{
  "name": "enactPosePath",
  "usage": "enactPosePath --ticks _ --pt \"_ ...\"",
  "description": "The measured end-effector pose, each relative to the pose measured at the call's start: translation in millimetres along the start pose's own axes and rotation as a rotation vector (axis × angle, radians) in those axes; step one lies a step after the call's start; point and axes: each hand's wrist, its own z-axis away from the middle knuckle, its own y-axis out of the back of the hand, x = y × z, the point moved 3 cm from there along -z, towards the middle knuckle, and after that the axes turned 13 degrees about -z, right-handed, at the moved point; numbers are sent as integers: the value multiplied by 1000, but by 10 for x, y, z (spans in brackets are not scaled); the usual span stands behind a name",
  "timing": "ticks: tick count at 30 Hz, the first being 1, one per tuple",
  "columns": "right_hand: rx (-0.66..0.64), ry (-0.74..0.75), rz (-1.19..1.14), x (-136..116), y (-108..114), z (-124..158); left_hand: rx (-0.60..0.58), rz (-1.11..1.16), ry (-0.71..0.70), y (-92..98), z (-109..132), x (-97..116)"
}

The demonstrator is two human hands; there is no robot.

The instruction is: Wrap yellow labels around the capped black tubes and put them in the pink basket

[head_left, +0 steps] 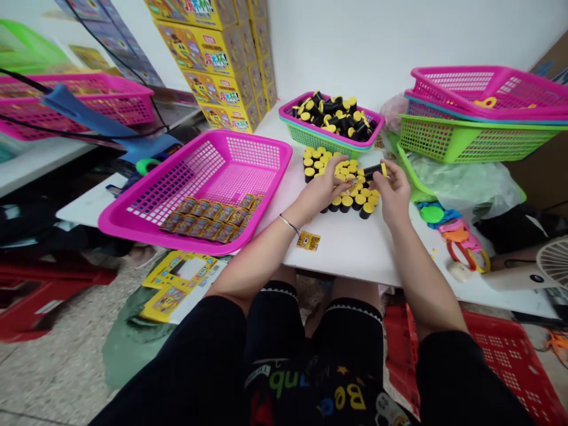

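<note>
My right hand (pixel 396 190) grips a small black cylinder with a yellow cap (pixel 371 172), tilted on its side above the table. Close to its left, my left hand (pixel 323 188) has thumb and fingertips together on a small gold printed label (pixel 352 183), partly hidden by the fingers. Beneath both hands, several yellow-capped black cylinders (pixel 347 203) stand upright in a tight cluster. A single gold printed label (pixel 308 241) lies flat by my left wrist.
At left, a pink basket (pixel 277 155) contains rows of gold-labelled cylinders (pixel 209 218). Behind the cluster, stacked baskets (pixel 290 125) hold loose cylinders. Yellow printed boxes (pixel 217 56) are piled at the back. More baskets (pixel 448 139), coloured tape rolls (pixel 464 242) and a fan (pixel 552 263) are at right.
</note>
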Motion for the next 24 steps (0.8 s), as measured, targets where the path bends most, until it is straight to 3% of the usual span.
enactPosePath --ticks 6,12,19,24 --pt "-52 -26 -55 -115 -22 13 -21 -212 -265 -123 -6 27" --pt "-112 -39 -49 -215 -89 58 105 -277 -324 -84 -12 12" --pt "-113 5 -9 -200 -115 79 153 -54 -307 -41 42 81" --pt "-102 -89 -90 -154 -154 100 118 159 -242 1 65 103"
